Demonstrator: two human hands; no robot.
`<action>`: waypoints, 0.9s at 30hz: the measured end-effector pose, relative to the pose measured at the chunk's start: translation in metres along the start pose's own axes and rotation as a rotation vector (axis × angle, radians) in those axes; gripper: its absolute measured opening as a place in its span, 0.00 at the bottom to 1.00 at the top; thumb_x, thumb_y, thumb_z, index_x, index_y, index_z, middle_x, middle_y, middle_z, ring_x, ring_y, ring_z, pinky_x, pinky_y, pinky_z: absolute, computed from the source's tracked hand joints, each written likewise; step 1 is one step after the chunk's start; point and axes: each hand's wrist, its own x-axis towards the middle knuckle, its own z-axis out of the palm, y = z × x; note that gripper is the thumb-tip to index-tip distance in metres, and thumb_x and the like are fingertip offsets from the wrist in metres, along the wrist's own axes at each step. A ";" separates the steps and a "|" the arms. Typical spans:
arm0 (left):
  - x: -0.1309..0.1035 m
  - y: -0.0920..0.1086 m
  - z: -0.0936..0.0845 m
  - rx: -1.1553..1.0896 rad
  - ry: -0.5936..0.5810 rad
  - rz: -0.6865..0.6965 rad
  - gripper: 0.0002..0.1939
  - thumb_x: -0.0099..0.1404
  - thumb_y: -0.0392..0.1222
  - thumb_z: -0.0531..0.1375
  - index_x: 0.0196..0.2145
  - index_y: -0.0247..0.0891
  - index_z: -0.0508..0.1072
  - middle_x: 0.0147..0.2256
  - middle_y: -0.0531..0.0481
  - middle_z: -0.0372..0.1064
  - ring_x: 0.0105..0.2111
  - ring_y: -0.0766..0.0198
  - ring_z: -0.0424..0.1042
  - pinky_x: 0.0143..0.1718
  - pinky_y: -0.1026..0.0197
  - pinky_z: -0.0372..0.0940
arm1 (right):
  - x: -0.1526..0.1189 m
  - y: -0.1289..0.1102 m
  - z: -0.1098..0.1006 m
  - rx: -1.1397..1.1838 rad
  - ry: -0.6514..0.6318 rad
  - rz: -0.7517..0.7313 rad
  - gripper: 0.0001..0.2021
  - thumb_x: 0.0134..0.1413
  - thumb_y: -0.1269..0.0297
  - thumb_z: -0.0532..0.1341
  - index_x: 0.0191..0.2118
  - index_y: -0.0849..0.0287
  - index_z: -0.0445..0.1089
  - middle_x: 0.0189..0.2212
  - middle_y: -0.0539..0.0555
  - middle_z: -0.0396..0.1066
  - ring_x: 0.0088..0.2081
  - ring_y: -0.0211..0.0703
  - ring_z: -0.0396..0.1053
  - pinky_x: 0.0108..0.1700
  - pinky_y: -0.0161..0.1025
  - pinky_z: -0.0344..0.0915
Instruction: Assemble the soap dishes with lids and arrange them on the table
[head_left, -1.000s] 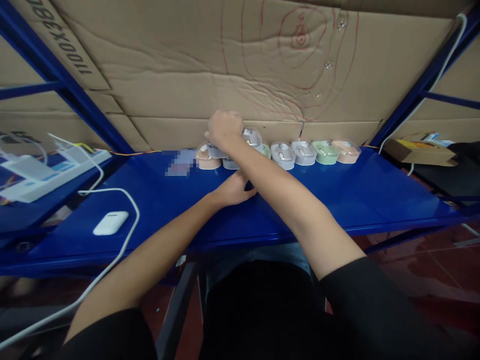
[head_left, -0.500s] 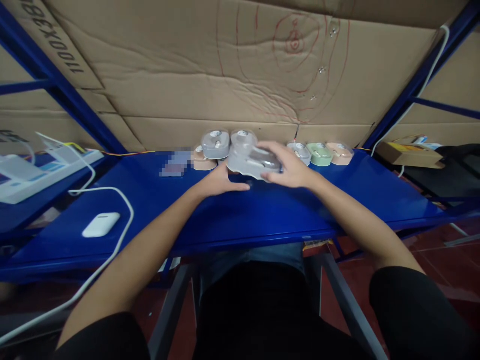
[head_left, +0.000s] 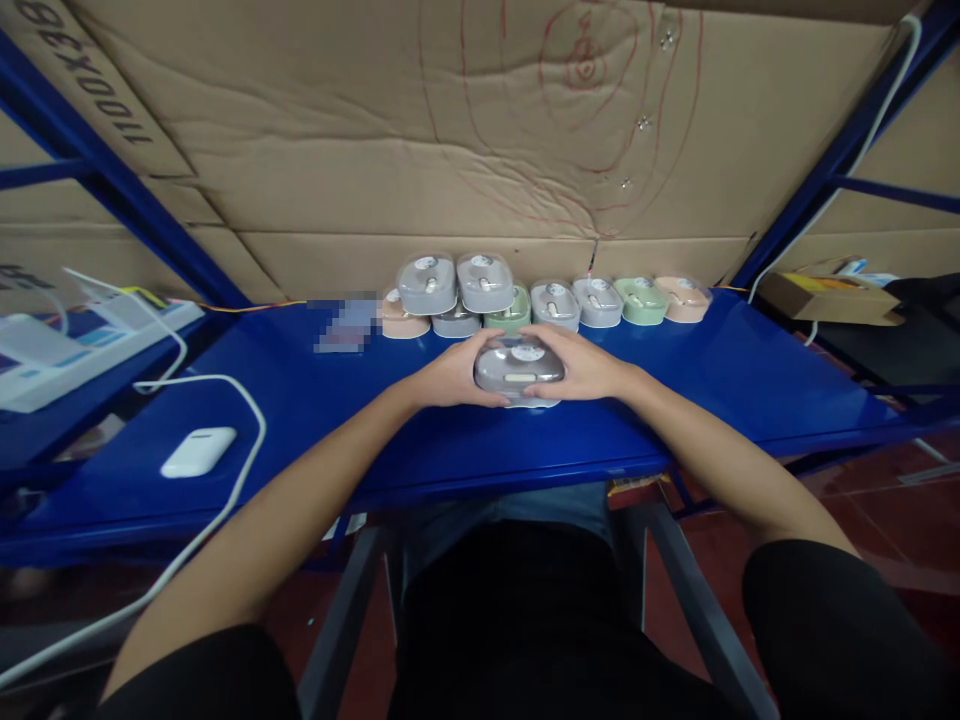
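Brown corrugated cardboard (head_left: 337,190) with red looping lines is standing behind a glossy blue table (head_left: 480,455). Over the table's middle, the left hand (head_left: 450,380) and the right hand (head_left: 589,365) are grasping a rounded grey box with a clear plastic top (head_left: 519,368) from its two sides, fingers and thumbs wrapping round it. Whether its base is touching the tabletop is hard to tell. Just behind, a row of rounded grey, green and peach boxes with clear tops (head_left: 555,305) is lining the back, with two similar grey boxes (head_left: 485,283) sitting on its left part. Well off to the left, a small glossy white case (head_left: 198,453) is lying beside a white cable (head_left: 259,430).

For a good hold, both hands should be pressing evenly and low on the sides, since the clear top is probably flexing under a hard squeeze. Level handling would be helping too, with the knuckles clearing the row and the left forearm minding the cable, which is running close by it.
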 end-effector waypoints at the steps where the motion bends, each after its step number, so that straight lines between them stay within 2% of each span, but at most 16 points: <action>1: 0.000 -0.001 -0.002 0.017 0.009 -0.012 0.64 0.52 0.61 0.84 0.78 0.42 0.64 0.70 0.30 0.74 0.71 0.28 0.76 0.74 0.27 0.68 | -0.002 0.003 -0.008 0.002 0.010 0.012 0.46 0.63 0.39 0.75 0.79 0.54 0.66 0.71 0.66 0.76 0.69 0.70 0.77 0.72 0.67 0.74; 4: -0.002 -0.004 -0.013 0.092 0.018 -0.082 0.66 0.52 0.63 0.83 0.79 0.40 0.61 0.70 0.28 0.74 0.70 0.28 0.76 0.74 0.28 0.68 | -0.013 0.019 -0.039 -0.039 0.007 0.144 0.48 0.61 0.35 0.76 0.78 0.56 0.68 0.72 0.68 0.77 0.69 0.73 0.77 0.71 0.71 0.74; 7: -0.006 -0.004 -0.029 0.195 -0.040 -0.123 0.64 0.52 0.63 0.83 0.78 0.40 0.64 0.72 0.29 0.72 0.72 0.26 0.74 0.75 0.28 0.67 | -0.025 0.038 -0.064 -0.117 -0.056 0.355 0.54 0.54 0.35 0.80 0.79 0.57 0.69 0.74 0.69 0.75 0.71 0.77 0.76 0.73 0.72 0.73; 11: -0.008 0.001 -0.038 0.260 -0.071 -0.132 0.62 0.52 0.61 0.83 0.77 0.38 0.66 0.74 0.29 0.71 0.74 0.24 0.71 0.77 0.28 0.66 | -0.031 0.054 -0.070 -0.162 -0.222 0.499 0.59 0.46 0.41 0.85 0.80 0.57 0.69 0.72 0.69 0.78 0.69 0.77 0.79 0.73 0.70 0.75; 13: -0.008 0.004 -0.036 0.263 -0.083 -0.126 0.62 0.52 0.61 0.82 0.77 0.37 0.66 0.74 0.28 0.71 0.73 0.24 0.72 0.76 0.28 0.67 | -0.028 0.052 -0.064 -0.195 -0.227 0.484 0.58 0.45 0.40 0.86 0.79 0.56 0.71 0.70 0.69 0.79 0.68 0.79 0.79 0.71 0.71 0.76; 14: -0.008 0.005 -0.034 0.261 -0.087 -0.118 0.62 0.53 0.60 0.82 0.77 0.38 0.66 0.73 0.29 0.71 0.73 0.24 0.73 0.75 0.28 0.68 | -0.026 0.049 -0.060 -0.218 -0.190 0.453 0.57 0.46 0.38 0.85 0.78 0.56 0.72 0.70 0.69 0.79 0.68 0.80 0.79 0.72 0.73 0.75; 17: -0.006 0.008 -0.025 0.245 -0.090 -0.077 0.61 0.54 0.59 0.82 0.78 0.41 0.65 0.72 0.31 0.73 0.71 0.25 0.74 0.73 0.28 0.70 | -0.017 0.028 -0.042 -0.234 -0.052 0.285 0.57 0.51 0.29 0.81 0.78 0.58 0.71 0.73 0.71 0.75 0.72 0.80 0.74 0.75 0.74 0.70; 20: -0.004 0.008 -0.014 0.201 -0.073 -0.012 0.61 0.53 0.56 0.81 0.79 0.42 0.64 0.72 0.31 0.73 0.71 0.26 0.75 0.72 0.28 0.71 | -0.008 0.007 -0.014 -0.180 -0.032 0.124 0.61 0.52 0.24 0.79 0.81 0.57 0.67 0.75 0.71 0.72 0.74 0.78 0.72 0.74 0.73 0.72; 24: -0.003 0.005 -0.004 0.159 -0.073 0.025 0.62 0.54 0.53 0.79 0.80 0.40 0.60 0.72 0.30 0.73 0.70 0.27 0.76 0.71 0.30 0.73 | -0.002 -0.004 0.018 -0.195 -0.026 -0.009 0.54 0.62 0.27 0.74 0.81 0.56 0.64 0.71 0.71 0.75 0.69 0.77 0.75 0.69 0.74 0.74; 27: -0.003 0.004 -0.004 0.176 -0.078 0.005 0.63 0.54 0.53 0.79 0.81 0.39 0.58 0.73 0.29 0.71 0.70 0.27 0.76 0.71 0.29 0.72 | -0.001 -0.004 0.026 -0.209 0.018 -0.031 0.49 0.67 0.28 0.71 0.79 0.58 0.66 0.67 0.73 0.77 0.65 0.76 0.76 0.67 0.73 0.76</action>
